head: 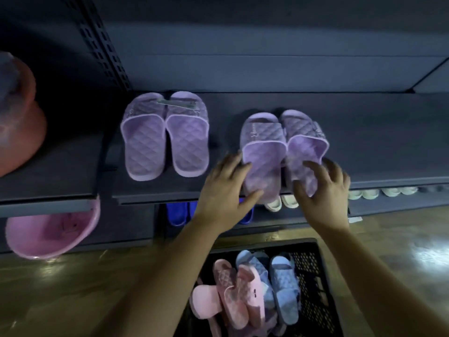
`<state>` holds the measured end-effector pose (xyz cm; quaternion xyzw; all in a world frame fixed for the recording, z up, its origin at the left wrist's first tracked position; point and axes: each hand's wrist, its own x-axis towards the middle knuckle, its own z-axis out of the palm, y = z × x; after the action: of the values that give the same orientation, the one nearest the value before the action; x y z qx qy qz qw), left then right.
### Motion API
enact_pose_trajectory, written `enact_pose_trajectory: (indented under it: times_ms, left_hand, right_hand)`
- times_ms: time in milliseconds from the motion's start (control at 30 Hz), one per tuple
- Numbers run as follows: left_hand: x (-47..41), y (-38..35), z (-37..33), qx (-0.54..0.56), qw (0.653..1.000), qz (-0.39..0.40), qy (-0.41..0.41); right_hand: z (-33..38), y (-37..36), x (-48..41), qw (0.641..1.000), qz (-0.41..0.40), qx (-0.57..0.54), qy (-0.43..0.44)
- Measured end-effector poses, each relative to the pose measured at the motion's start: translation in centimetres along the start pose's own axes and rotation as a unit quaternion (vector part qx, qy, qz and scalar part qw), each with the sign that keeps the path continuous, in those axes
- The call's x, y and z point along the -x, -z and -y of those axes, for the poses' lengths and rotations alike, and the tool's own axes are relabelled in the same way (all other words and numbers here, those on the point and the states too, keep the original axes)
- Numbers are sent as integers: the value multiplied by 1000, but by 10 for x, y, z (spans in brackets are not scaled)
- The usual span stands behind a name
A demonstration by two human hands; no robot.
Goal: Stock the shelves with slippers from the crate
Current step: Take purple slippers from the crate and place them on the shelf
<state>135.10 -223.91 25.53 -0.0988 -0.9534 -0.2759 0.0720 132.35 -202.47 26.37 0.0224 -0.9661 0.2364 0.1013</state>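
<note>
Right now you are in the placing step. The purple pair [274, 147] lies on the shelf [376, 142] directly beyond the crate [315, 271], toes toward the back panel and heels overhanging the shelf's front edge. Your left grip [226, 190] has its thumb and curved fingers round the heel corner of the left slipper. Your right grip [324, 188] pinches the heel of the right slipper between thumb and forefinger. Both are only partly closed, a light hold rather than a clench, though blur softens the fingertips. The right slipper sits askew, angled away from its mate. Beyond the crate and off to its left, another purple pair [165, 135] lies flat and squared on the same shelf. By my reading, the next move calls for pushing the heels back onto the shelf, straightening the skewed slipper and letting go. After that, the crate has pink slippers [230, 285] and blue slippers [284, 283] for you to fetch.
</note>
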Motion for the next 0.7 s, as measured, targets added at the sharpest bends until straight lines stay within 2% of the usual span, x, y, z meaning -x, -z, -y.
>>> enact_pose_trajectory:
  times_ms: [67,133,200,300,567,700]
  left_hand:
    - [-2,-20,-16,-6,999,50,9]
    - [-1,-34,-23,-15,998,61,15]
    - [0,-41,-25,-36,998,47,19]
    - [-2,-43,-26,-76,996,48,25]
    - [-26,-25,5,-171,983,38,56]
    - [-30,-15,29,-230,972,7,47]
  right_hand:
    - [-22,4,7,996,73,-29,-41]
    - [-33,4,10,993,99,-49,-30]
    - [-37,-1,6,997,76,-31,10]
    - [-36,-4,-7,999,31,-22,11]
    - [-15,-30,-44,996,63,-31,54]
    - [5,-51,-53,996,61,-27,58]
